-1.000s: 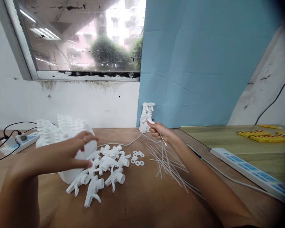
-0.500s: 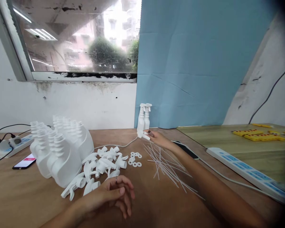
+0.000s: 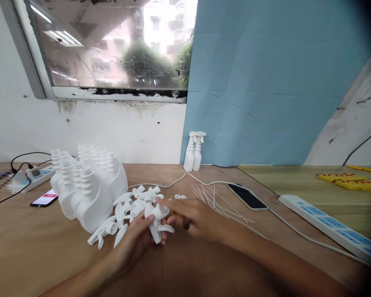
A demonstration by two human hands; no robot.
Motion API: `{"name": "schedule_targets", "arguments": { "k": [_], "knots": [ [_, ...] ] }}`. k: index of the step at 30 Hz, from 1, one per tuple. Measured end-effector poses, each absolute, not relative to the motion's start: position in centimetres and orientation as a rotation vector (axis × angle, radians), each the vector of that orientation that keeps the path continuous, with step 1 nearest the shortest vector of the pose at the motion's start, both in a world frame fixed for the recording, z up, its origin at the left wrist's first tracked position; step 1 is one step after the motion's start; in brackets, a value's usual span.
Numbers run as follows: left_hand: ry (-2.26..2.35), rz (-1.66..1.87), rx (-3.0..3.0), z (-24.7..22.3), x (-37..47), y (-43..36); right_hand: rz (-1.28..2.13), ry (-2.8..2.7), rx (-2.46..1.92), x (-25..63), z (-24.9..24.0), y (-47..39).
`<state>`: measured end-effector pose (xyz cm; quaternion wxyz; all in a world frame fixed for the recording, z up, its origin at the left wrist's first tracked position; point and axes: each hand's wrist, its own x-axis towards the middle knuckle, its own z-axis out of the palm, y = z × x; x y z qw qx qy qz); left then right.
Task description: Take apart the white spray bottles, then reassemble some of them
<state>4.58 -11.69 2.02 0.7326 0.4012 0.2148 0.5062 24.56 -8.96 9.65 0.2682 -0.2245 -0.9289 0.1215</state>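
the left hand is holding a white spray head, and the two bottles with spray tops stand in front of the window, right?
Not quite: in the head view, the two bottles with spray tops stand in front of the blue sheet; the window is farther left. The left hand is indeed holding a white spray head.

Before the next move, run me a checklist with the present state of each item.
1. Left hand gripping a spray head: ok.
2. Right hand carrying a part: cannot tell; its fingers are at the spray head, partly hidden.
3. Thin tubes fully in view: not ok; the right hand and arm cover some.
4. Large white bottles upright: ok.
5. Two bottles with heads fitted upright by the wall: ok.
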Motion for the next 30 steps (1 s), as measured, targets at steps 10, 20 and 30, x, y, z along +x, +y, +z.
{"name": "schedule_targets", "arguments": {
  "k": [10, 20, 30],
  "knots": [
    [0.376, 1.058, 0.817, 2.6, 2.3, -9.8, 1.035, -2.071, -0.686, 23.7, 12.1, -9.1],
    [0.391, 1.079, 0.836, 3.0, 2.0, -9.7, 0.784, -2.215, -0.592, 23.1, 11.6, -9.9],
    [0.515, 1.164, 0.915, 3.9, 1.9, -9.9, 0.253, -2.34, -0.46, 23.0, 11.1, -10.0]
  ]
}}
